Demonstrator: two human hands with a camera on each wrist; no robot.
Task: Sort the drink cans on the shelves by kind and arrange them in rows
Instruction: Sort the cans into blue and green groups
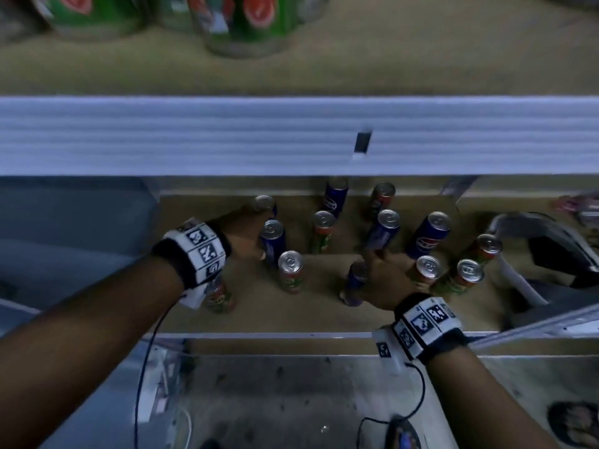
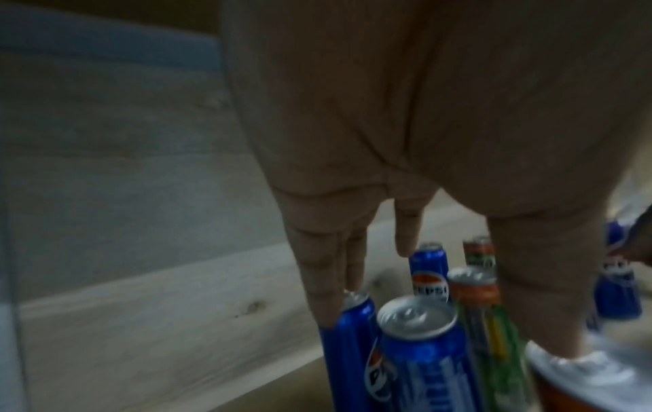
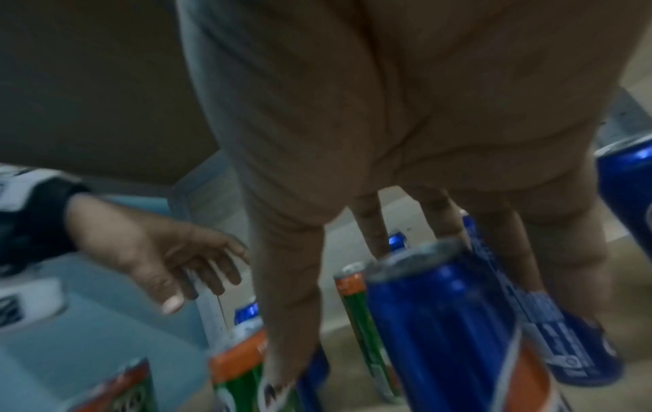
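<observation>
Several blue cans and green-and-orange cans stand mixed on the lower shelf (image 1: pixel 259 314). My left hand (image 1: pixel 248 228) reaches to the back left with straight fingers (image 2: pixel 335 278); they touch a blue can (image 2: pixel 347 334), the rear-left can (image 1: pixel 265 203) in the head view. Its thumb lies beside another blue can (image 1: pixel 273 236). My right hand (image 1: pixel 384 275) is spread among the middle cans. A blue can (image 1: pixel 355 280) stands by its thumb (image 3: pixel 282 320), and its fingers touch a second blue can (image 1: pixel 385 230). Whether either hand grips is unclear.
Green cans (image 1: pixel 463 275) cluster at the right, one green can (image 1: pixel 220 296) stands under my left wrist, and another (image 1: pixel 290 270) is between the hands. A white shelf rail (image 1: pixel 194 134) hangs above; the upper shelf holds green cans (image 1: pixel 256 21). A dark object (image 1: pixel 551 254) sits right.
</observation>
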